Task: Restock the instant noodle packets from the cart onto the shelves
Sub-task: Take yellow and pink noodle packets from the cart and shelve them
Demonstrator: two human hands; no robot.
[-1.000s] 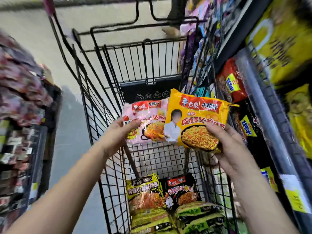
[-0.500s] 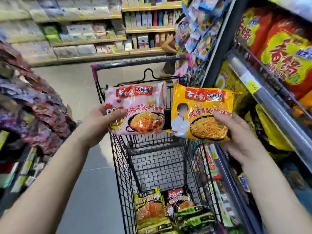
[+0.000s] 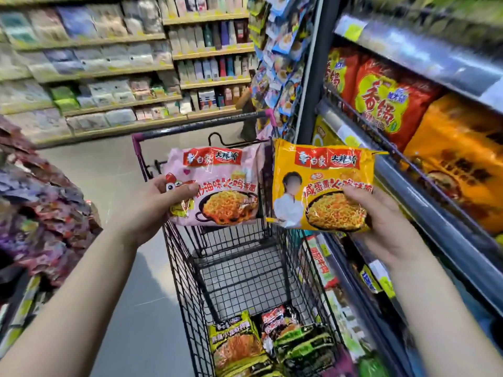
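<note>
My left hand (image 3: pixel 160 205) grips a pink noodle packet (image 3: pixel 223 186) by its left edge, held up over the black wire cart (image 3: pixel 185 268). My right hand (image 3: pixel 381 221) holds a yellow noodle packet (image 3: pixel 321 186) by its lower right side, next to the pink one and close to the shelves on the right (image 3: pixel 424 202). Both packets face me, upright. Down in the cart's near end lie several more packets: a green-yellow one (image 3: pixel 234 346) and dark green and black ones (image 3: pixel 302 341).
The right shelving holds large red (image 3: pixel 386 102) and orange (image 3: pixel 457 161) noodle bags behind a silver rail. Hanging snack packs (image 3: pixel 283 63) crowd the shelf end ahead. A display of purple and red packets (image 3: pixel 40 219) stands at left. Far shelves (image 3: pixel 109 77) cross the aisle.
My head has tilted up, bringing the far aisle and upper shelves into view. Both hands have lifted the two packets higher and spread them slightly apart.
</note>
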